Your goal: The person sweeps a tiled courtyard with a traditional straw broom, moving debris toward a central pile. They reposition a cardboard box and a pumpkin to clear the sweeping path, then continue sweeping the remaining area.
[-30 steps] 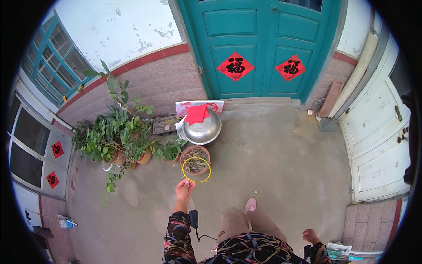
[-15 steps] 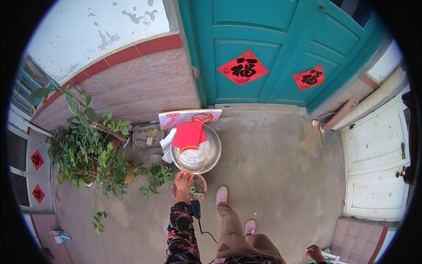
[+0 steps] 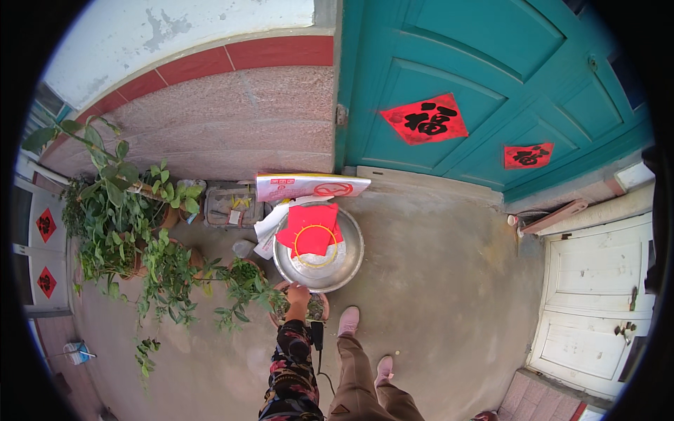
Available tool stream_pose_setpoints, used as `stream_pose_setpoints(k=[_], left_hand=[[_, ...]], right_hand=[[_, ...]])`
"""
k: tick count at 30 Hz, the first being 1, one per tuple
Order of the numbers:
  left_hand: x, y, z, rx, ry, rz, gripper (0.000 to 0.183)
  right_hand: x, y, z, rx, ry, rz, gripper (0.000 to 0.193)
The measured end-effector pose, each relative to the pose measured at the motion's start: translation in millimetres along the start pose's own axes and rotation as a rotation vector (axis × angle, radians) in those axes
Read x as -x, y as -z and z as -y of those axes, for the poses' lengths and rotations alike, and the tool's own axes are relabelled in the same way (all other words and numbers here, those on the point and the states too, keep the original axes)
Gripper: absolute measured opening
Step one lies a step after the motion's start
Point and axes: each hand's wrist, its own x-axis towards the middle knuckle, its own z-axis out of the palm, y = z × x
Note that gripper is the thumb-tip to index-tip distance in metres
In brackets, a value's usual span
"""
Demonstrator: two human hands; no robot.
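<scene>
A thin yellow ring [image 3: 316,267] shows over the large metal basin [image 3: 353,259]; whether it is in the air or resting there I cannot tell. Beneath it, red sheets [image 3: 309,216], paper or cloth, lie over a pale round thing in the basin. My left hand [image 3: 298,293] is just short of the basin's near rim, apart from the ring. Its small, foreshortened fingers look loosened, with nothing visible in them. At the lower edge only a sliver of my right hand [image 3: 484,416] shows, its fingers hidden.
A round planter [image 3: 319,309] stands under my left hand. Potted plants [image 3: 168,266] crowd the left. A printed white board [image 3: 312,186] and a grey case [image 3: 228,207] are by the wall. Behind is a teal door [image 3: 442,67]; a white door [image 3: 597,281] is at right.
The ring has left my left hand's fingers and moved away from me, over the red sheets. The view has shifted, and my right hand has mostly dropped out of sight.
</scene>
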Motion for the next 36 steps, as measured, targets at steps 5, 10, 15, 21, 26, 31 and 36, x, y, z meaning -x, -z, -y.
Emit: stream_pose_setpoints(k=[5,10,15,21,26,31,36], left_hand=[[73,27,54,0.233,0.106,0.142,0.030],[198,75,130,-0.072,-0.011,-0.021,0.026],[356,124,245,0.050,0.198,-0.312,0.031],[518,125,473,0.336,0.452,-0.685,0.043],[624,70,609,0.467,0.635,-0.867,0.050],[704,34,669,1.005,0.870,-0.829,0.043],[739,7,744,1.043,0.927,-0.829,0.031]], right_hand=[[-54,11,41,0.061,0.069,0.132,0.035],[-107,3,94,0.247,0.090,0.083,0.012],[-173,0,113,0.785,0.351,0.155,0.014],[-277,-41,158,1.279,0.724,0.274,0.020],[-232,-138,260,1.835,0.993,0.496,0.054],[-116,-327,299,1.962,1.010,0.477,0.047],[-21,-534,262,1.819,1.126,0.657,0.033]])
